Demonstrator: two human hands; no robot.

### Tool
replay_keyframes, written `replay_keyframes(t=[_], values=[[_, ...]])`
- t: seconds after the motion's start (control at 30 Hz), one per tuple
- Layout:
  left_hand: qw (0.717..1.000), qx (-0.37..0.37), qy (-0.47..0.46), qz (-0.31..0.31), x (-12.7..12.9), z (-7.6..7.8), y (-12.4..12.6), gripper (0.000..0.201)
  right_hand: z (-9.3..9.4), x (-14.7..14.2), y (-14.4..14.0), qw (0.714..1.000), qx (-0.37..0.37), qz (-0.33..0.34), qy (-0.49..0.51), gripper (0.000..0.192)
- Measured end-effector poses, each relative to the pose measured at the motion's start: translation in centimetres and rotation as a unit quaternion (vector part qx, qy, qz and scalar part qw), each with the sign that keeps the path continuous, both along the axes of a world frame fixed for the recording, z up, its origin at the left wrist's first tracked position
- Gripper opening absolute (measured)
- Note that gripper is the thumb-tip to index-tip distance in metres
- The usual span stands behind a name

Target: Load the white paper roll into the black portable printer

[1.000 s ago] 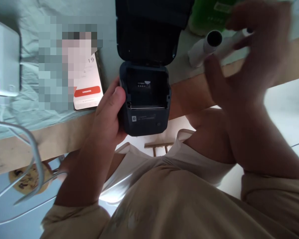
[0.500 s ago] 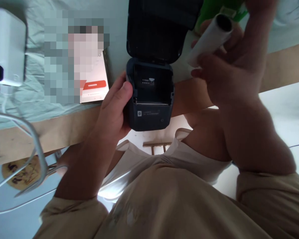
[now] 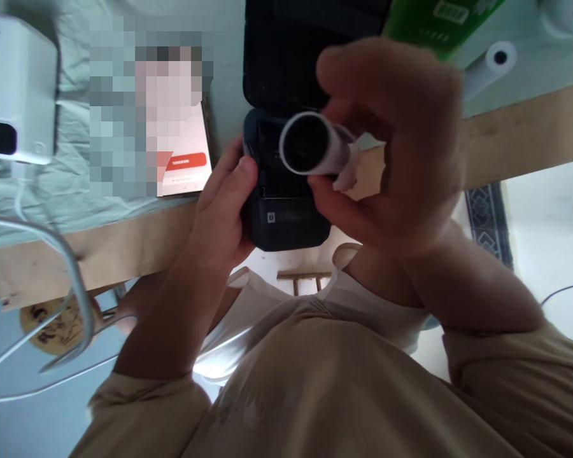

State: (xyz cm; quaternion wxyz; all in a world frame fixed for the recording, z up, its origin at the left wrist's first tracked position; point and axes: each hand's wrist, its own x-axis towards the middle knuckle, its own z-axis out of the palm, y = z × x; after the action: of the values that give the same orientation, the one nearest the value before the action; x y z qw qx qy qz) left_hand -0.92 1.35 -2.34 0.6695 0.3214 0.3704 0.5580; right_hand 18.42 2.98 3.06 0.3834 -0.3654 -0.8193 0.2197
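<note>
A small dark label printer [image 3: 286, 222] with its lid flipped open sits at the table's near edge. My left hand [image 3: 222, 210] grips its left side, thumb against the casing. My right hand [image 3: 396, 146] holds a white paper roll [image 3: 310, 143] by its side, hollow core facing me, right over the printer's open compartment. The roll covers most of the compartment, so whether it touches the printer cannot be told.
A phone [image 3: 184, 159] with a red button on its screen lies left of the printer. A white box-shaped device [image 3: 16, 89] with cables stands far left. A second white roll [image 3: 489, 67] and a green package [image 3: 439, 22] lie behind on the pale cloth [image 3: 76, 191].
My right hand has brought the paper roll down and left, from up near the green package to just over the open printer. My left hand has kept its grip.
</note>
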Motion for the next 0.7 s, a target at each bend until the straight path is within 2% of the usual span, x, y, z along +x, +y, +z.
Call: replay_keyframes(t=[0.13, 0.2, 0.33, 0.43, 0.5, 0.57, 0.63, 0.7], values=[[1.0, 0.01, -0.004, -0.003, 0.1, 0.3, -0.1, 0.04, -0.4, -0.6, 0.1, 0.989, 0.013, -0.11, -0.095, 0.027], [1.0, -0.001, -0.005, -0.004, 0.2, 0.5, -0.1, 0.042, -0.5, -0.7, 0.2, 0.985, 0.021, -0.118, -0.125, 0.017], [1.0, -0.009, 0.005, 0.024, 0.2, 0.6, -0.3, 0.036, -0.8, -0.6, 0.4, 0.989, 0.059, -0.062, -0.12, 0.011], [0.998, 0.033, 0.025, 0.045, 0.1, 0.2, -0.4, 0.038, -1.0, -0.5, 0.2, 0.989, 0.117, -0.04, -0.083, 0.015], [0.997, 0.059, 0.041, 0.034, -0.1, 0.1, -0.5, 0.041, -1.3, -0.5, 0.1, 0.987, 0.15, -0.01, -0.06, 0.016], [0.997, 0.062, 0.052, 0.014, -0.3, 0.1, -0.5, 0.034, -1.5, -0.3, 0.2, 0.984, 0.168, 0.027, -0.053, 0.016], [0.997, 0.056, 0.049, 0.0, -0.4, 0.1, -0.6, 0.041, -1.6, 0.1, 0.3, 0.985, 0.153, 0.067, -0.034, 0.02], [0.997, 0.059, 0.044, -0.005, -0.5, -0.1, -0.6, 0.053, -1.4, 0.7, 0.5, 0.991, 0.119, 0.058, 0.023, 0.02]])
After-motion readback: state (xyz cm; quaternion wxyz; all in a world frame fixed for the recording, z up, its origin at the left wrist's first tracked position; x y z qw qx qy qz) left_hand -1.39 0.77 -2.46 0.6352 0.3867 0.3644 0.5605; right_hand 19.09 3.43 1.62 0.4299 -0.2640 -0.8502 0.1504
